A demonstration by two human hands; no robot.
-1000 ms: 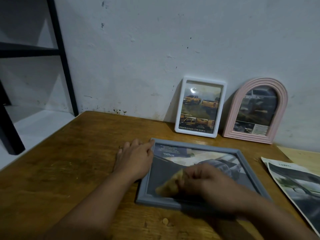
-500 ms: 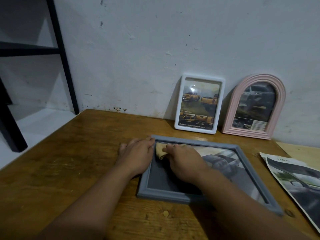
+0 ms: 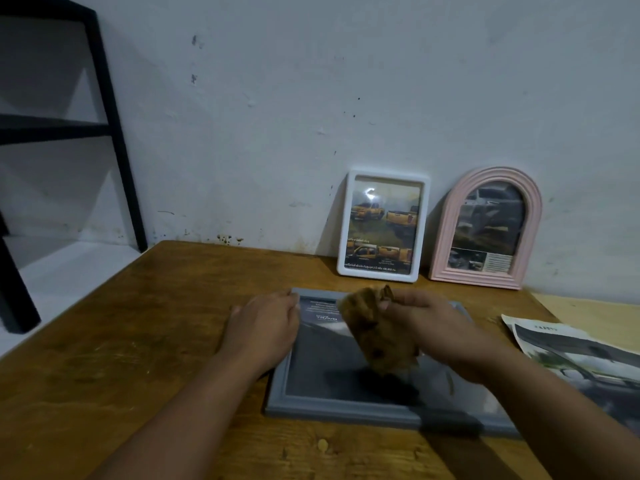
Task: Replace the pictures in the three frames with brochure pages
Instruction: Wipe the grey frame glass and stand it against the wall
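A wooden table (image 3: pixel 104 358) filled the lower half of the view, its far edge against a pale wall. The largest of the three frames, the grey frame (image 3: pixel 346 412), lay flat at lower centre with a dark brochure page showing under its glass, so its picture appeared to have been swapped already. At centre right the white frame (image 3: pixel 382 225) leaned upright against the wall with a page of yellow trucks inside, and just to its right the pink arched frame (image 3: pixel 485 230) stood the same way, holding another printed page. All three therefore looked filled, and what remained seemed to be cleaning the grey frame and standing it up. A loose brochure sheet (image 3: pixel 571 355) lay at the right edge. The right hand (image 3: pixel 440 334) pinched a brown cloth (image 3: pixel 377 334) between thumb and fingers above the glass. The left hand (image 3: pixel 263 327) rested with loosely curled fingers on the frame's left rail, gripping nothing.
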